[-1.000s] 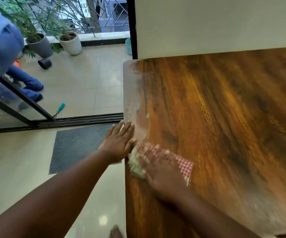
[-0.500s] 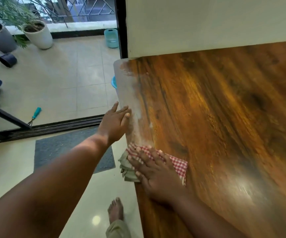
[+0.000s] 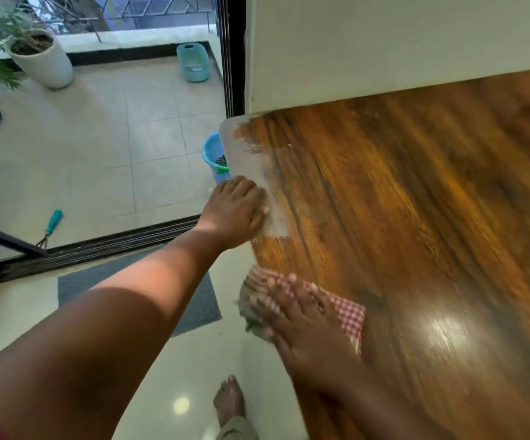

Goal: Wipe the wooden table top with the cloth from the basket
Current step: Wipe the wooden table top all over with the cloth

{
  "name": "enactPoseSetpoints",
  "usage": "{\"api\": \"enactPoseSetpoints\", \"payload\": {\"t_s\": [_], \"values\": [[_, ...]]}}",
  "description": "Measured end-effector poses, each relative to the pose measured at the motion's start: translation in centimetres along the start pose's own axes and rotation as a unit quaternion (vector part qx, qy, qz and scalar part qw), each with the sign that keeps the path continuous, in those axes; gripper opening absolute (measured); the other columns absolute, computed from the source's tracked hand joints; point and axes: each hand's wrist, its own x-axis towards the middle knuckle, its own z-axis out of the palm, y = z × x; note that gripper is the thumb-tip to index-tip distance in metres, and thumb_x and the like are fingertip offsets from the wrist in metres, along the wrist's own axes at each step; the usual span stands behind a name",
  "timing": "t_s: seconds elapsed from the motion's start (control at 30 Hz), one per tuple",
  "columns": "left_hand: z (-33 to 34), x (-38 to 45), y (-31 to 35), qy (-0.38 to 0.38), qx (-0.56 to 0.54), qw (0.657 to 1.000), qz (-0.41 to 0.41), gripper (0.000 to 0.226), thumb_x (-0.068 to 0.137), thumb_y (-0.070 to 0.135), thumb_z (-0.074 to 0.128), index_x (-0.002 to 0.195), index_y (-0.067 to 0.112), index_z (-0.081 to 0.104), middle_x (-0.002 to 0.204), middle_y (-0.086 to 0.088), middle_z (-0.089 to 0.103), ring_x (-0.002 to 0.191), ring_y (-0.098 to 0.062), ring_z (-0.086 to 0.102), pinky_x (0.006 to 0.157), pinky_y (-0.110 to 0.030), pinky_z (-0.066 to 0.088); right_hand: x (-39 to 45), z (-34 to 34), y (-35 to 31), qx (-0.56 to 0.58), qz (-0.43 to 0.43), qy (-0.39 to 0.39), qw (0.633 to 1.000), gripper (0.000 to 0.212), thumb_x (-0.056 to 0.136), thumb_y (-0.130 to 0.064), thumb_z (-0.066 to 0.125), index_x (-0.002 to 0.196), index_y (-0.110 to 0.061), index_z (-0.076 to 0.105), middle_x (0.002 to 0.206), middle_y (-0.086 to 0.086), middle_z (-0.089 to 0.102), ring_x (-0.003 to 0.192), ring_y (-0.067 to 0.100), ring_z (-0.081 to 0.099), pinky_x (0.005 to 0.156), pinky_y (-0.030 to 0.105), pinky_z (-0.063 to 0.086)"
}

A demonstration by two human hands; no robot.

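At the far left, on the tiled balcony floor, a white plant pot point(image 3: 43, 60) stands by the low wall, and a teal-handled tool point(image 3: 51, 224) lies nearer the dark door track. Further right a pale teal bin point(image 3: 193, 62) sits against the wall, and a blue bucket point(image 3: 213, 156) stands just beside the corner of the wooden surface point(image 3: 416, 201). A grey mat point(image 3: 193, 308) lies on the indoor floor, with a bare foot point(image 3: 229, 400) near it. The left hand point(image 3: 236, 211) rests on the pale, worn edge of the surface, its grip loose and holding nothing. Nearer the camera, the right hand point(image 3: 301, 322) presses flat with spread fingers on the red-checked cloth point(image 3: 349, 315), which lies at the surface's left edge, partly overhanging it. The right hand is motion-blurred.
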Motion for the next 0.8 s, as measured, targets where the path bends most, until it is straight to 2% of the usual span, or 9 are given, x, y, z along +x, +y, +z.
{"api": "enactPoseSetpoints", "payload": {"t_s": [0.1,0.17,0.27,0.4,0.53,0.6,0.67,0.73,0.8], "values": [[0.8,1.6,-1.7,-0.055,0.014,0.996,-0.067,0.066,0.098,0.052,0.014,0.152,0.014,0.013,0.162,-0.006,0.008,0.148,-0.025,-0.004,0.119,-0.048,-0.004,-2.9,-0.1,-0.3,-0.043,-0.009,-0.009,0.999,0.049,0.101,-0.048,0.019,0.150,-0.044,0.017,0.156,-0.011,0.021,0.142,0.027,0.022,0.105,0.043,0.017],[1.1,2.1,-2.4,-0.069,-0.006,0.995,-0.073,0.066,0.100,0.051,0.011,0.154,0.015,0.004,0.163,-0.005,-0.001,0.148,-0.022,-0.010,0.118,-0.046,-0.008,-2.9,-0.5,0.1,-0.051,-0.013,-0.007,0.999,0.048,0.101,-0.049,0.017,0.149,-0.042,0.024,0.155,-0.012,0.026,0.141,0.025,0.025,0.103,0.040,0.020],[0.7,2.6,-3.0,-0.064,-0.094,0.991,-0.066,0.060,0.102,0.047,0.015,0.154,0.015,0.011,0.162,-0.003,0.004,0.148,-0.019,-0.003,0.119,-0.039,0.002,-0.7,-0.9,0.5,-0.045,0.002,-0.017,0.999,0.050,0.101,-0.048,0.021,0.150,-0.041,0.019,0.156,-0.012,0.018,0.143,0.025,0.017,0.107,0.041,0.014],[-0.9,3.2,-3.5,-0.066,-0.119,0.988,-0.076,0.056,0.103,0.046,0.017,0.151,0.018,0.027,0.159,0.000,0.021,0.147,-0.017,0.013,0.116,-0.032,0.013,4.1,-1.2,1.4,-0.013,-0.006,0.004,1.000,0.052,0.099,-0.051,0.012,0.147,-0.048,-0.009,0.154,-0.019,-0.015,0.143,0.015,-0.020,0.111,0.037,-0.015],[-2.5,4.3,-3.6,-0.092,-0.081,0.989,-0.084,0.057,0.103,0.048,0.016,0.148,0.019,0.035,0.153,-0.006,0.036,0.139,-0.029,0.033,0.110,-0.036,0.025,10.9,-2.9,2.2,-0.027,-0.007,0.040,0.999,0.053,0.096,-0.052,0.010,0.148,-0.047,0.000,0.155,-0.018,-0.009,0.143,0.009,-0.019,0.105,0.030,-0.025],[-2.9,4.8,-3.8,-0.098,-0.072,0.989,-0.082,0.056,0.103,0.046,0.016,0.138,0.017,0.049,0.139,-0.012,0.053,0.130,-0.032,0.043,0.109,-0.037,0.026,14.0,-3.7,2.5,-0.042,-0.002,0.049,0.998,0.053,0.097,-0.051,0.012,0.150,-0.043,0.010,0.158,-0.015,0.000,0.145,0.011,-0.011,0.106,0.031,-0.020],[-3.1,5.3,-3.8,-0.089,-0.061,0.991,-0.081,0.053,0.103,0.042,0.017,0.109,0.015,0.062,0.107,-0.014,0.067,0.115,-0.032,0.054,0.110,-0.038,0.024,16.1,-4.4,2.6,-0.050,0.002,0.052,0.997,0.053,0.097,-0.050,0.012,0.149,-0.042,0.014,0.160,-0.013,0.004,0.145,0.013,-0.008,0.108,0.034,-0.015],[-3.5,5.7,-3.7,-0.084,-0.043,0.993,-0.076,0.050,0.103,0.040,0.018,0.076,0.020,0.055,0.072,-0.002,0.059,0.096,-0.028,0.060,0.110,-0.039,0.024,16.8,-4.5,2.4,-0.051,0.007,0.060,0.997,0.052,0.098,-0.050,0.011,0.150,-0.042,0.010,0.160,-0.013,0.001,0.145,0.013,-0.009,0.107,0.033,-0.019],[-4.1,5.8,-3.5,-0.087,-0.042,0.993,-0.064,0.048,0.102,0.040,0.018,0.066,0.024,0.046,0.062,0.006,0.046,0.081,-0.022,0.056,0.107,-0.040,0.028,16.4,-4.2,1.9,-0.045,0.011,0.070,0.996,0.052,0.099,-0.049,0.011,0.150,-0.043,0.001,0.159,-0.015,-0.006,0.144,0.011,-0.016,0.103,0.029,-0.028]]}}
